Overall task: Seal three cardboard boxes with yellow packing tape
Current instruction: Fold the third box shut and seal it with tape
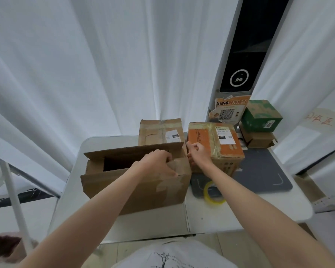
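The right forearm covers part of the translucent yellow tape roll (214, 196) lying on the dark grey mat (263, 171), and the right hand (197, 153) hides its own fingertips behind the end of the large open brown cardboard box (135, 182). The inside of that box is a dark gap with nothing legible in it. Print on the white label of the orange-topped taped box (215, 144) is too small to read.

Both forearms are bare, with no sleeves, watch or rings showing. The left hand (159, 161) and right hand (198, 152) wear no gloves. A pale garment with a dark line drawing (168, 256) covers the body below.
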